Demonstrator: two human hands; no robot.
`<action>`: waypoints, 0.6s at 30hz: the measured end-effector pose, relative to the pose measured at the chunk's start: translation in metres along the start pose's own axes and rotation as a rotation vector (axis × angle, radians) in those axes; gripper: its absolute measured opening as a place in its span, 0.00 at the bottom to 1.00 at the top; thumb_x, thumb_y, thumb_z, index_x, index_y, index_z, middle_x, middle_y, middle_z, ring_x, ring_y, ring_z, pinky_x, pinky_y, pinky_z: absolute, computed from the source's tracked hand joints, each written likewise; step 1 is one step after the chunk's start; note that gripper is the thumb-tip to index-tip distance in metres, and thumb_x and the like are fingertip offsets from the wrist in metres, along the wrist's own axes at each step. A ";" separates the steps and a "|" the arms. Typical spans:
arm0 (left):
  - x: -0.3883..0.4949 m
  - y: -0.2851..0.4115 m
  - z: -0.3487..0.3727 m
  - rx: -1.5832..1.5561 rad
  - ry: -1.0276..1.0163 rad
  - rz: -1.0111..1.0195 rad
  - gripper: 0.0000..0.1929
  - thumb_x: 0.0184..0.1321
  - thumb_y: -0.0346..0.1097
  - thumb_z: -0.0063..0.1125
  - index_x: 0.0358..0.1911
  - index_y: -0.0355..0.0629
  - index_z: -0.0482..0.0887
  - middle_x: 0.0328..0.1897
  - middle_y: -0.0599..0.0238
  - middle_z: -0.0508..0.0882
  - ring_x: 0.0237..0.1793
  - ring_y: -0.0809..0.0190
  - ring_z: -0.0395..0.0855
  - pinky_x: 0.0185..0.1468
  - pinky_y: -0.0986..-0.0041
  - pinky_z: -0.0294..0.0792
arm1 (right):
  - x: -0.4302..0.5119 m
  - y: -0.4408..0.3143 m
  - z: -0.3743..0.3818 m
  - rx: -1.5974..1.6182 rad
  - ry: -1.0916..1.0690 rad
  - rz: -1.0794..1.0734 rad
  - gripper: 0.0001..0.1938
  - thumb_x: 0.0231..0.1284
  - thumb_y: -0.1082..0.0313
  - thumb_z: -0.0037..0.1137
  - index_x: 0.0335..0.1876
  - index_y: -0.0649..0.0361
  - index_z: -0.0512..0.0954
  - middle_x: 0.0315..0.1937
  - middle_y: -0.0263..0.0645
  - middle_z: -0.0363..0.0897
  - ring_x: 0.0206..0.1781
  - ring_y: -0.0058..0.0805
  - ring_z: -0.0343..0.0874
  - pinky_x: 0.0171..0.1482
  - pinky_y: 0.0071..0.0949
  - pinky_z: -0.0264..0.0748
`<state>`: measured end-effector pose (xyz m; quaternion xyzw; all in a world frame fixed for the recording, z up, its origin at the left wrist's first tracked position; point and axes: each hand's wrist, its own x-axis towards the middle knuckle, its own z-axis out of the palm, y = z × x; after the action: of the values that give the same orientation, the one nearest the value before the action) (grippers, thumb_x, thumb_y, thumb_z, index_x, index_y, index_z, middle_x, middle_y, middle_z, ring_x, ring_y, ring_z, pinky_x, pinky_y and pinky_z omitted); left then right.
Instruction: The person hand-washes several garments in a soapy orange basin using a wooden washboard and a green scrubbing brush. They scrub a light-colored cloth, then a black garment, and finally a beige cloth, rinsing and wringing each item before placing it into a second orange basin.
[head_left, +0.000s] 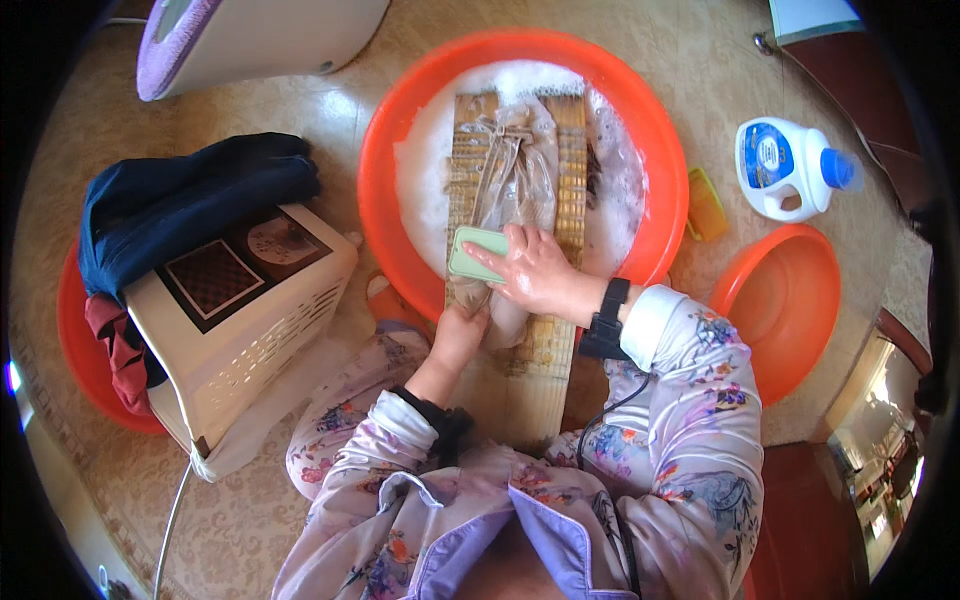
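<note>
A wooden washboard (546, 375) leans in a large orange basin (381, 187) filled with soapy water and white suds (427, 172). Wet beige cloth (525, 187) lies bunched along the ridges of the board. My right hand (529, 266) grips a pale green scrubbing brush or block (474, 253), pressed on the cloth; its underside is hidden. Lower down, my left hand (459, 337) holds the near end of the cloth against the board, its fingertips partly hidden by the fabric.
Right of the basin are a yellow-green soap box (706, 204), a white detergent bottle (802, 169) with blue cap and a smaller orange basin (784, 315). At left, a cream plastic basket (300, 300) lies with dark blue clothing (195, 199) over it, beside a red basin (71, 330).
</note>
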<state>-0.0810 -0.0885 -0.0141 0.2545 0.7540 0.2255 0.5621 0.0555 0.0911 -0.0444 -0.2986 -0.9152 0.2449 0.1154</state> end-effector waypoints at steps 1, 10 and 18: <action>0.000 0.003 0.000 0.028 0.002 -0.015 0.18 0.60 0.35 0.57 0.51 0.33 0.79 0.44 0.49 0.85 0.47 0.52 0.83 0.51 0.67 0.72 | 0.000 0.004 -0.001 -0.090 -0.051 -0.015 0.27 0.61 0.63 0.47 0.68 0.39 0.68 0.42 0.48 0.72 0.40 0.44 0.73 0.43 0.43 0.70; 0.005 0.007 0.001 0.249 0.062 0.011 0.18 0.59 0.39 0.60 0.44 0.30 0.81 0.35 0.40 0.85 0.40 0.44 0.85 0.44 0.63 0.74 | -0.004 -0.007 -0.026 -0.092 -0.133 -0.112 0.42 0.47 0.65 0.62 0.72 0.32 0.60 0.51 0.49 0.67 0.55 0.47 0.70 0.50 0.44 0.69; 0.003 0.010 -0.003 0.336 0.072 0.019 0.21 0.58 0.40 0.60 0.49 0.31 0.79 0.39 0.37 0.83 0.45 0.42 0.83 0.49 0.60 0.73 | 0.009 0.016 -0.022 -0.290 -0.137 0.249 0.29 0.58 0.64 0.48 0.69 0.35 0.66 0.42 0.50 0.71 0.40 0.42 0.72 0.42 0.41 0.69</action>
<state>-0.0829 -0.0788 -0.0095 0.3438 0.7983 0.1107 0.4819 0.0639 0.1159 -0.0336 -0.4055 -0.9026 0.1429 -0.0224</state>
